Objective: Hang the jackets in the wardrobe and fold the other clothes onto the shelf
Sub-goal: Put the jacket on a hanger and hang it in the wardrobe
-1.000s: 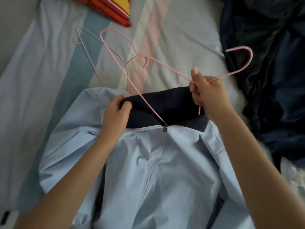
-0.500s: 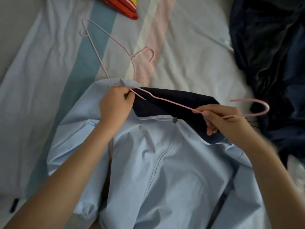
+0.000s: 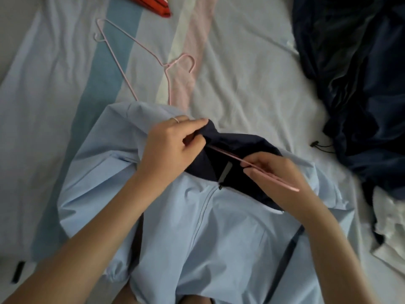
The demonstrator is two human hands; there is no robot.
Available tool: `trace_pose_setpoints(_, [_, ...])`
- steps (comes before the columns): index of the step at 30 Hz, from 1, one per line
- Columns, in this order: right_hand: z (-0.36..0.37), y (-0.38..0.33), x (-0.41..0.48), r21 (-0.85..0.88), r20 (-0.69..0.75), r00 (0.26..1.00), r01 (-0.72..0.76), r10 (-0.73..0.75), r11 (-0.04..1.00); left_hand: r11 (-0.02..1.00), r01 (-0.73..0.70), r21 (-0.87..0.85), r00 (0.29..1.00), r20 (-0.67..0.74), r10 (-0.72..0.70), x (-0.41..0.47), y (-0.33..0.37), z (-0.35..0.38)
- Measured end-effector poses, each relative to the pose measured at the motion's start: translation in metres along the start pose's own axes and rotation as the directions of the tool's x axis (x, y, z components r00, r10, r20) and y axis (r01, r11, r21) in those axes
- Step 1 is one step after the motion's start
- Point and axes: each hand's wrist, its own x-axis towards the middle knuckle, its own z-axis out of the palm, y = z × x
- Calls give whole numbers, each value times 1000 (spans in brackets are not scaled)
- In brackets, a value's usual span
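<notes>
Striped, wrinkled bed sheet [image 3: 241,84] under everything, seen from the head camera. Spread on it, under both forearms, light blue jacket [image 3: 219,238], zipper closed, navy collar [image 3: 241,141] open between the two hands. Left hand [image 3: 168,150] curled, pinching the collar edge at its left end; thin ring [image 3: 175,120] on one finger. Right hand [image 3: 282,183] curled too, pinching pink hanger [image 3: 228,154], a thin wire running from the left hand's fingertips over the collar opening, through the right fingers and on across the right hand. Beyond the left hand, second pink hanger [image 3: 133,42] flat on the sheet, its lower part hidden under the jacket. Farther beyond, at the picture edge, red-orange cloth [image 3: 153,5]. To the right of the right hand, well apart, dark navy garment [image 3: 361,84] in a heap, white cloth [image 3: 390,227] just beside it.
</notes>
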Motion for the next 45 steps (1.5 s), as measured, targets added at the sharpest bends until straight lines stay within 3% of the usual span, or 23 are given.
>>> trace_pose_setpoints(2, [-5,-31,-9,148,-6,999,53,-53,988,999,-19,-42,1000,4,20,-22,11,-7])
trace_pose_setpoints(3, [-6,-45,-11,134,11,996,90,-92,987,998,-22,-59,1000,-19,21,-34,18,-12])
trace_pose_setpoints(7, [8,-68,-18,-269,76,988,153,-137,951,997,-68,-18,997,-35,68,-73,54,-38])
trace_pose_setpoints(8, [9,-72,-25,-265,45,991,131,-123,955,999,-50,-18,999,-4,50,-82,62,-44])
trace_pose_setpoints(10, [-3,-88,-53,36,-31,993,114,-113,993,998,26,-52,997,79,-22,-95,77,-64])
trace_pose_setpoints(12, [-20,-103,-91,285,-139,987,121,-84,951,990,89,-110,990,122,-75,-107,87,-89])
trace_pose_setpoints(15, [-29,-98,-141,315,-236,970,14,64,949,980,151,-127,988,13,-151,-122,101,-132])
trace_pose_setpoints(18, [-29,-93,-169,341,-191,942,-201,276,919,949,273,-154,955,-79,-287,-131,116,-157])
trace_pose_setpoints(20, [-46,-114,-188,417,-176,942,-191,284,889,942,295,-162,948,-74,-310,-136,135,-172])
trace_pose_setpoints(23, [-97,-181,-227,391,-291,956,73,48,918,957,230,-175,972,-17,-236,-144,172,-194])
trace_pose_setpoints(25, [-121,-210,-255,475,-307,951,179,-29,861,958,197,-207,980,3,-200,-145,199,-205])
trace_pose_setpoints(27, [-128,-216,-274,600,-225,974,116,27,792,939,200,-279,979,23,-201,-146,224,-211])
trace_pose_setpoints(29, [-127,-211,-280,687,-128,976,-42,177,726,939,189,-288,982,36,-186,-149,248,-210])
trace_pose_setpoints(31, [-128,-215,-289,699,-107,961,-111,256,706,938,163,-307,986,78,-146,-157,274,-210])
trace_pose_setpoints(34, [-144,-251,-311,613,-160,975,-25,156,790,930,65,-362,990,141,-14,-163,311,-215])
trace_pose_setpoints(38, [-184,-301,-357,677,-231,973,169,-11,716,933,-154,-326,898,348,270,-162,365,-227])
trace_pose_setpoints(40, [-200,-317,-373,702,-233,970,215,-66,679,923,-271,-275,852,378,363,-161,391,-227])
trace_pose_setpoints(45, [-215,-325,-379,668,-300,952,252,-57,700,882,-417,-219,792,388,471,-170,422,-229])
